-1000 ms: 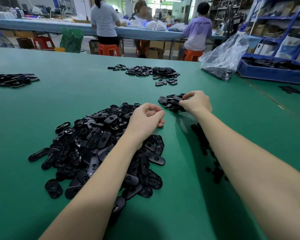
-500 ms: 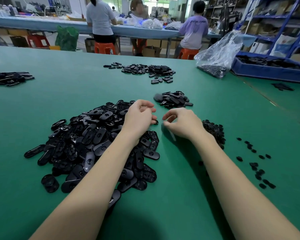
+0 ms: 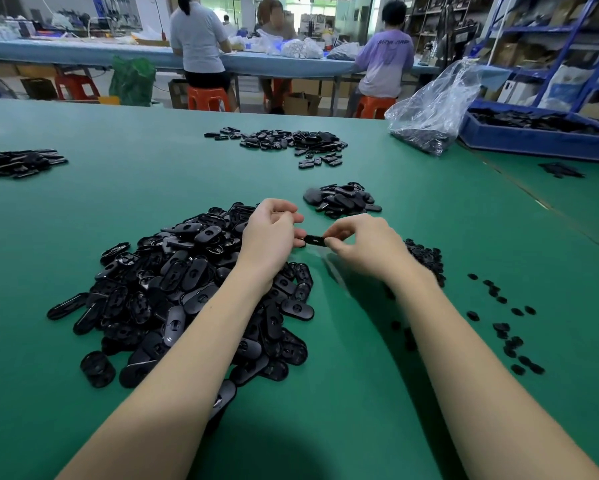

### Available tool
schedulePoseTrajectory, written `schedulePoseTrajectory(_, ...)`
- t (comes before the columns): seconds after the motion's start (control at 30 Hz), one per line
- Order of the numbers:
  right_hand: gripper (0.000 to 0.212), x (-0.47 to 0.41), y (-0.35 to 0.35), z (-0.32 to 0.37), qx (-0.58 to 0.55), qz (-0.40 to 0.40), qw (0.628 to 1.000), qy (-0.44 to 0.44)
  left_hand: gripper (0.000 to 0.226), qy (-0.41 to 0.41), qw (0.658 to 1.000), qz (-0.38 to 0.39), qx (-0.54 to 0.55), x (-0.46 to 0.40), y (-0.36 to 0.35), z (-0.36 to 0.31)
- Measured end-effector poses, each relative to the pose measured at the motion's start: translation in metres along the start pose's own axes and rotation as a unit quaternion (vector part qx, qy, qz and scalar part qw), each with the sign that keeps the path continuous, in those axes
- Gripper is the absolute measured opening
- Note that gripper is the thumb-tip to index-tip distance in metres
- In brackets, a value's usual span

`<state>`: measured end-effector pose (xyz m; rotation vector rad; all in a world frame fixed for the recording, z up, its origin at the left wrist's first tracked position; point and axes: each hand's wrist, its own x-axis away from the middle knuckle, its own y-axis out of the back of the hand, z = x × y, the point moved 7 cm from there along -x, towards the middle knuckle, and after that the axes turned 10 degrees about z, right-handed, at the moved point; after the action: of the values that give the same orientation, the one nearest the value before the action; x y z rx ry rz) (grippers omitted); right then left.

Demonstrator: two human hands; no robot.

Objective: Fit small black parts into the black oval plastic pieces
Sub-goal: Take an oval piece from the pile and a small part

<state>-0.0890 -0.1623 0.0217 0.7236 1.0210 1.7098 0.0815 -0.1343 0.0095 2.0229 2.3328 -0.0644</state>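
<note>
While both hands hovered just above the green bench (image 3: 429, 209), one oval piece (image 3: 314, 240) was held level between them, the left hand (image 3: 270, 233) pinching its left end and the right hand (image 3: 363, 245) pinching its right end, fingers (image 3: 332, 241) curled round the rim. Held so, its middle lay bare between the two grips, probably so that a small part could be pressed in there; whether a part already sat in it, or hid under the fingers, could not be told. Supplies lay within easy reach of each grip: the big heap of ovals (image 3: 187, 289) sat under and left of the left fingers, so a fresh piece needed only a short dip, while the small parts (image 3: 426, 258) were piled just beyond the right wrist, with strays (image 3: 505, 327) scattered farther right. A smaller pile (image 3: 343, 199) lay just past the fingers, likely the finished pieces, set apart from the raw heap to avoid mixing. More piles (image 3: 291, 142), a plastic bag (image 3: 433, 109) and a blue tray (image 3: 533, 140) stood well beyond. The fit looked to be in hand, with most of the heap still undone.
</note>
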Motion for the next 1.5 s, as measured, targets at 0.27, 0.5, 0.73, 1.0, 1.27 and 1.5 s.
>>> schedulePoseTrajectory(0.27,0.012,0.022,0.049,-0.013,-0.059,0.055,0.996,0.028,0.005,-0.019,0.980,0.154,-0.124,0.018,-0.043,-0.005)
schedulePoseTrajectory(0.5,0.004,0.027,0.053,-0.019,-0.085,0.066,0.994,-0.008,0.010,0.027,0.986,0.161,-0.043,0.022,-0.050,0.002)
schedulePoseTrajectory(0.73,0.007,0.030,0.054,-0.056,0.026,0.084,0.985,-0.148,0.020,0.026,0.991,0.125,-0.050,0.017,-0.042,0.007)
schedulePoseTrajectory(1.0,0.005,0.032,0.045,-0.061,0.054,0.068,0.979,-0.184,0.029,0.005,0.989,0.132,-0.060,0.018,-0.043,0.006)
schedulePoseTrajectory(1.27,0.006,0.026,0.045,-0.050,-0.078,0.050,0.989,-0.119,0.031,-0.007,0.993,0.113,-0.033,0.018,-0.039,0.005)
schedulePoseTrajectory(1.5,0.007,0.024,0.031,-0.014,-0.291,0.082,0.953,-0.013,0.022,-0.012,0.995,0.102,0.013,0.016,-0.038,0.006)
